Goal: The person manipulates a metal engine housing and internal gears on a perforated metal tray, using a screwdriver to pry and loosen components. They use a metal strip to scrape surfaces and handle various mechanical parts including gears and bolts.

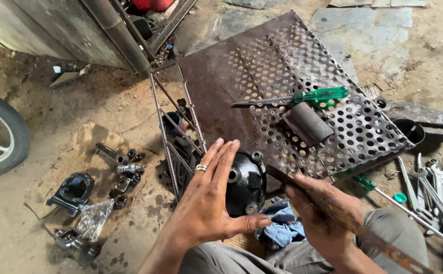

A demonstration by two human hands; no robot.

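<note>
left hand [208, 203] on black engine cover [245, 183] | right hand [323, 215] grips rusty file [379, 244] (flat)

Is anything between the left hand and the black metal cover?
Nothing visible. The left hand lies flat against the black cover, fingers on its face. The right hand holds a rusty file beside it, at the perforated sheet's edge.

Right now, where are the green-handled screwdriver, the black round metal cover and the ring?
green-handled screwdriver [321, 94], head view, on its green handle.
black round metal cover [245, 183], head view, on its domed face.
ring [201, 167], head view, on the band.
</note>
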